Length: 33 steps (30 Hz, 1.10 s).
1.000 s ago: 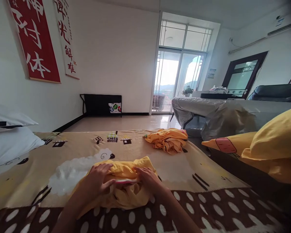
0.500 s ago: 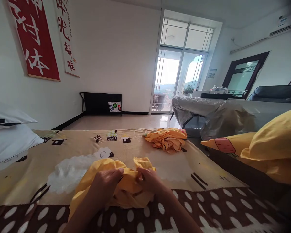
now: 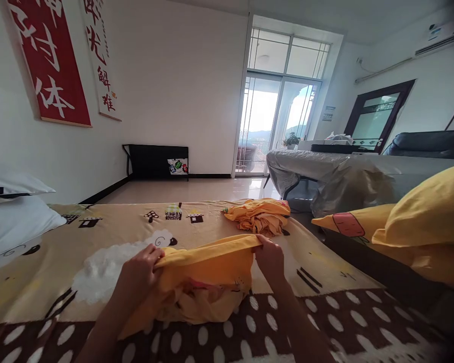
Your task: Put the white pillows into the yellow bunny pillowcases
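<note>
A yellow cloth with a hemmed edge is stretched between my two hands. Its lower part lies bunched on the bed, and a bit of pink print shows on it. My left hand is closed on one end of the hem. Over at the other end, my right hand pinches the hem between thumb and fingers. What kind of cloth piece it is, I cannot tell. Beyond my right hand sits a crumpled orange-yellow cloth, touched by neither hand.
A patterned bedspread with sheep and a brown dotted band covers the bed. White pillows lie at the left. Stuffed yellow fabric bulges at the right edge. Behind stands a plastic-covered table; a black folded panel leans on the wall.
My hands have moved apart, the right one to the right and the left one to the left. The yellow cloth's hem, bunched before, is now pulled out straight between them.
</note>
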Each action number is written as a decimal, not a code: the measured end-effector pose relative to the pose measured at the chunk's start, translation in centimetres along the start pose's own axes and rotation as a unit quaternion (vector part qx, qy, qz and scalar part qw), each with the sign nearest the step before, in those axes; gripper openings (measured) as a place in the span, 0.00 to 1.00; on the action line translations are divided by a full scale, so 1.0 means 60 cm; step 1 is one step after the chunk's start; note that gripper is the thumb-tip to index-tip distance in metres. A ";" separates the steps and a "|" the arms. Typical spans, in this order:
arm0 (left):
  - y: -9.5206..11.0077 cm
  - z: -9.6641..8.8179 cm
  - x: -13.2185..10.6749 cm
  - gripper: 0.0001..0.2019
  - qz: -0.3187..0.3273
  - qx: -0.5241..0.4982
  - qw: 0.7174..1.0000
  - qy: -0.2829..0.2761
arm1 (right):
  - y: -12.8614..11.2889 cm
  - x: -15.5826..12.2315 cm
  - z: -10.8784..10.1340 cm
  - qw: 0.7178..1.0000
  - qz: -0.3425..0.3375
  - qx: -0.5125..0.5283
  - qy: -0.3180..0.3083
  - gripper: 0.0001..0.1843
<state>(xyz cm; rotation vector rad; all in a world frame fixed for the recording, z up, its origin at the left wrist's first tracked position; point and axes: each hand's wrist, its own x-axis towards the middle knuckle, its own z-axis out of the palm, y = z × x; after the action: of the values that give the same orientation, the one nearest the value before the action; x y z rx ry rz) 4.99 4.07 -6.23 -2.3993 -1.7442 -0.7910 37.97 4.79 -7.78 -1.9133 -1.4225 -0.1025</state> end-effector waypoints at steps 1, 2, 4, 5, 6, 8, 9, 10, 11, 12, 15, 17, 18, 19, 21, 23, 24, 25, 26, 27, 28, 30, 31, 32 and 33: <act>-0.008 0.000 0.003 0.12 -0.024 0.010 1.000 0.011 | 0.004 0.004 -0.007 0.998 0.013 0.065 0.017 0.19; -0.018 -0.002 0.005 0.12 -0.044 0.009 0.999 0.024 | 0.009 0.007 -0.014 0.991 0.027 0.129 0.031 0.19; -0.043 -0.010 0.008 0.13 -0.078 -0.012 0.995 0.058 | 0.017 0.014 -0.021 0.968 0.055 0.239 0.057 0.19; -0.057 -0.017 0.008 0.13 -0.093 -0.027 0.992 0.079 | 0.020 0.017 -0.023 0.953 0.071 0.285 0.071 0.19; -0.072 -0.025 0.007 0.14 -0.106 -0.041 0.988 0.102 | 0.023 0.019 -0.024 0.936 0.086 0.330 0.087 0.19; -0.097 -0.042 0.004 0.14 -0.126 -0.058 0.980 0.141 | 0.026 0.023 -0.023 0.892 0.116 0.422 0.109 0.19; -0.107 -0.050 0.002 0.14 -0.137 -0.058 0.977 0.156 | 0.026 0.024 -0.023 0.869 0.125 0.464 0.115 0.19; -0.114 -0.057 0.000 0.13 -0.153 -0.051 0.973 0.167 | 0.026 0.024 -0.023 0.849 0.130 0.499 0.117 0.19; -0.119 -0.061 -0.001 0.13 -0.171 -0.040 0.969 0.172 | 0.024 0.024 -0.024 0.834 0.132 0.523 0.118 0.20; -0.122 -0.062 -0.002 0.13 -0.186 -0.029 0.967 0.172 | 0.021 0.023 -0.026 0.824 0.134 0.537 0.119 0.20; -0.129 -0.045 0.000 0.14 -0.207 0.008 0.966 0.155 | 0.011 0.017 -0.035 0.822 0.129 0.539 0.134 0.22; -0.137 -0.022 0.003 0.15 -0.216 0.024 0.967 0.134 | 0.004 0.013 -0.043 0.821 0.119 0.539 0.146 0.22; -0.142 -0.010 0.005 0.16 -0.224 0.024 0.967 0.120 | 0.001 0.012 -0.047 0.818 0.111 0.543 0.151 0.21; -0.147 -0.001 0.007 0.17 -0.229 0.020 0.967 0.105 | -0.001 0.011 -0.051 0.812 0.100 0.552 0.158 0.21; -0.156 0.009 0.008 0.18 -0.235 0.000 0.968 0.090 | -0.008 0.008 -0.060 0.792 0.071 0.580 0.177 0.20; -0.159 0.004 0.007 0.19 -0.244 -0.033 0.964 0.100 | -0.015 0.004 -0.070 0.771 0.046 0.602 0.203 0.19; -0.157 -0.005 0.006 0.19 -0.262 -0.059 0.957 0.113 | -0.019 0.000 -0.077 0.767 0.040 0.604 0.214 0.18; -0.152 -0.016 0.004 0.19 -0.286 -0.097 0.945 0.129 | -0.023 -0.003 -0.084 0.769 0.039 0.597 0.224 0.18; -0.145 -0.029 0.002 0.18 -0.309 -0.155 0.927 0.148 | -0.026 -0.007 -0.091 0.776 0.039 0.584 0.234 0.17; -0.135 -0.043 0.001 0.16 -0.327 -0.229 0.901 0.168 | -0.028 -0.011 -0.097 0.785 0.040 0.570 0.241 0.17; -0.123 -0.057 -0.001 0.15 -0.339 -0.308 0.869 0.188 | -0.030 -0.014 -0.103 0.793 0.041 0.556 0.246 0.16; -0.097 -0.082 -0.004 0.13 -0.333 -0.443 0.801 0.228 | -0.028 -0.017 -0.112 0.806 0.045 0.536 0.246 0.16; -0.085 -0.092 -0.006 0.13 -0.323 -0.484 0.774 0.251 | -0.026 -0.017 -0.114 0.810 0.048 0.532 0.241 0.15; -0.075 -0.099 -0.008 0.13 -0.319 -0.501 0.755 0.278 | -0.022 -0.015 -0.115 0.813 0.051 0.530 0.235 0.15; -0.067 -0.105 -0.010 0.13 -0.316 -0.497 0.748 0.305 | -0.018 -0.013 -0.115 0.814 0.054 0.529 0.234 0.15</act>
<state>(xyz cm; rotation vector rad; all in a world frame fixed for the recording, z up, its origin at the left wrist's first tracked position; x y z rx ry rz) -1.08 2.80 -2.00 -1.3203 -2.0403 -2.7745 39.17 0.18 -2.61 -0.9187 -0.7351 0.2256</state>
